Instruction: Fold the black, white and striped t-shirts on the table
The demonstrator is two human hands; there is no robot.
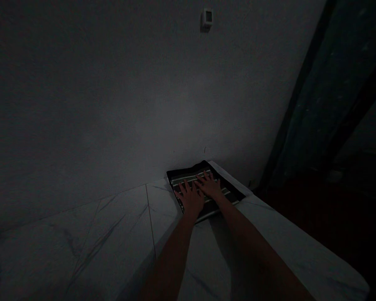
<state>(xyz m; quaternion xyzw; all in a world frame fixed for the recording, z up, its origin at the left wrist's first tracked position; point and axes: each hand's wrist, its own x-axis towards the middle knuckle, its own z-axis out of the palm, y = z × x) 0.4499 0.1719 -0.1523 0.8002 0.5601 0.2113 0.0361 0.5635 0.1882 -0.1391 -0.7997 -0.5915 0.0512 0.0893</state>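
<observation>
A folded dark cloth with pale stripes [230, 196] lies flat at the far end of the marbled surface, against the wall. On its left part rests my left hand [191, 198], palm down with the fingers spread. My right hand [209, 185] lies on it too, a little farther up and to the right, its fingers also spread. Both hands touch the cloth from above and neither grips it. Parts of the striped pattern are hidden beneath them.
The white marbled tabletop [119, 234] has a thin seam and a rounded near right corner. A plain wall [128, 104] rises behind it, with a small white box [207, 17] mounted high up. A dark curtain [319, 104] hangs at the right. The room is dim.
</observation>
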